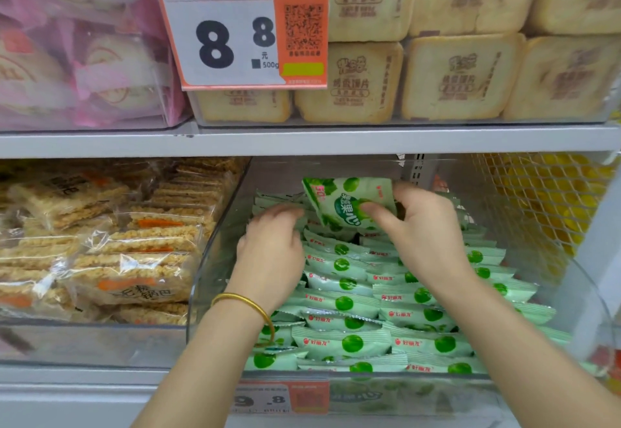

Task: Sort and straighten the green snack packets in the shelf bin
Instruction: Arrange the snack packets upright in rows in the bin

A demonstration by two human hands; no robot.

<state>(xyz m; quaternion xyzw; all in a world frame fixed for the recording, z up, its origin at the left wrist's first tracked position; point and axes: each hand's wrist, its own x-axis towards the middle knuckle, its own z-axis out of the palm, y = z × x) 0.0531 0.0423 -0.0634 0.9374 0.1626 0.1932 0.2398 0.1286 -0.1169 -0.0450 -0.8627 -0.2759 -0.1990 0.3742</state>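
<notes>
Forearms point(208, 360) reach over the clear bin's point(210, 259) front wall into rows of green packets point(353, 343). Best to level the raised packet point(349, 202), label forward, and tuck it into the back row while the left hand point(268, 246) steadies its neighbours. At present the right hand point(426, 229) pinches that packet, thumb on its face. The left hand lies palm down with its fingertips hidden, so I cannot tell its grip.

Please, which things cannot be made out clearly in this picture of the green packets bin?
- Head view: fingertips of the left hand are hidden under its own knuckles, so any grip is unclear.
- Head view: the rear centre of the clear plastic shelf bin is hidden behind the raised green snack packet pinched by the right hand.
- Head view: the lower orange price label is blurred; its small print is unreadable.
</notes>
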